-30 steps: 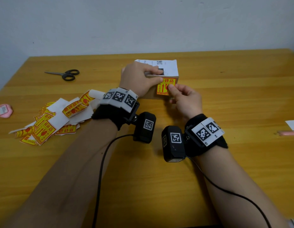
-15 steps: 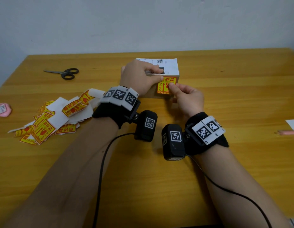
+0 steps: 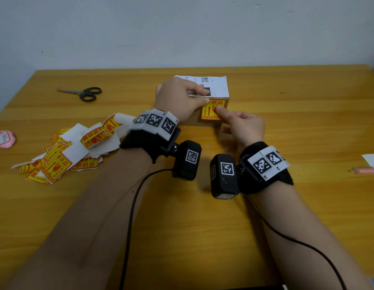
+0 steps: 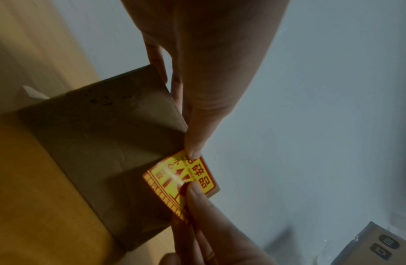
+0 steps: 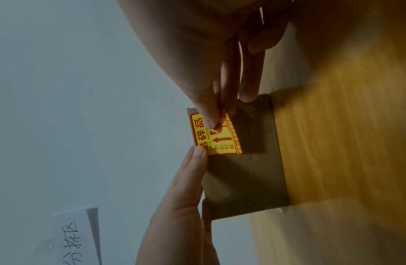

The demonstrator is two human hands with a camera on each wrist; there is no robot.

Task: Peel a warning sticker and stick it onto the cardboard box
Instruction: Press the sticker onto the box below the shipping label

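A small cardboard box (image 3: 194, 120) stands on the wooden table with a white shipping label (image 3: 217, 86) on top. A yellow and red warning sticker (image 3: 206, 110) lies on its front face. My left hand (image 3: 182, 99) grips the box from the left, fingers over the top edge. Its thumb presses the sticker's (image 4: 174, 172) upper left corner. My right hand (image 3: 240, 126) has its thumb tip on the sticker's (image 5: 222, 143) face and an index finger at the lower right corner, pinching it there. That corner is hidden. The rest of the box front (image 5: 242, 179) is bare.
A pile of loose warning stickers and white backing papers (image 3: 62, 151) lies at the left. Black scissors (image 3: 83, 94) lie at the back left, and a pink round object (image 3: 6, 139) sits near the left edge. White paper with a pink pen (image 3: 368, 169) is at the right edge.
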